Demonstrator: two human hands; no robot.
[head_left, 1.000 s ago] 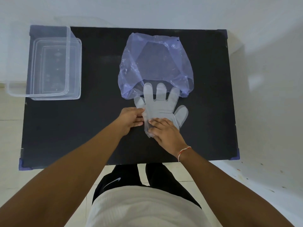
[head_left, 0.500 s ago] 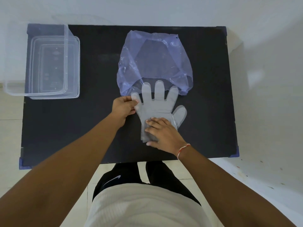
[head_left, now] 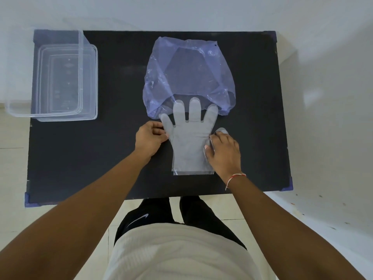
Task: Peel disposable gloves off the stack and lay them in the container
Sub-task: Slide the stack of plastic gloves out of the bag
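**Operator:** State the handling properties of the glove stack (head_left: 189,142).

**Technician:** By appearance it is thin translucent film: very light, limp, with no stiffness. The sheets probably cling to one another, and the film is likely to stretch or tear under a hard pull. The stack lies flat on the black desk (head_left: 105,158), centre and slightly right, cuff toward the near edge, fingertips overlapping the near rim of the purple bag (head_left: 187,77).

**Operator:** Where should hold be taken?

**Technician:** At an outer edge or at the cuff corner, lifting one layer only. The container (head_left: 60,83) sits at the far left corner, well apart from the stack.

**Operator:** Report each grip.

**Technician:** The left hand (head_left: 149,138) pinches the left edge of the stack just below the little finger, fingers curled. The right hand (head_left: 223,152) pinches film at the right edge beside the glove thumb, where a fold of film is raised.

**Operator:** Differences from half a second ago?

**Technician:** The right hand has moved from the palm area of the stack to its right edge. The left hand remains on the left edge. The cuff, formerly covered, now lies exposed and flat.
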